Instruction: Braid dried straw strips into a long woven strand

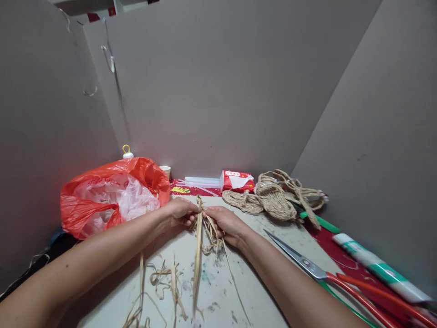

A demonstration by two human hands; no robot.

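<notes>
A short braid of dried straw stands up between my hands near the middle of the table. My left hand is closed, pinching it with thumb and finger from the left. From the other side my right hand pinches the same work, fingers curled round loose ends. One wide flat straw strip hangs down from the pinch towards me, and a thin strand trails to the lower right. Loose straw scraps lie on the white board below my left forearm.
A red plastic bag sits at the left, with a paper cup behind it. Woven straw pieces and a tissue pack lie at the back. Large scissors and a green-white tube are on the right. Grey walls surround the table.
</notes>
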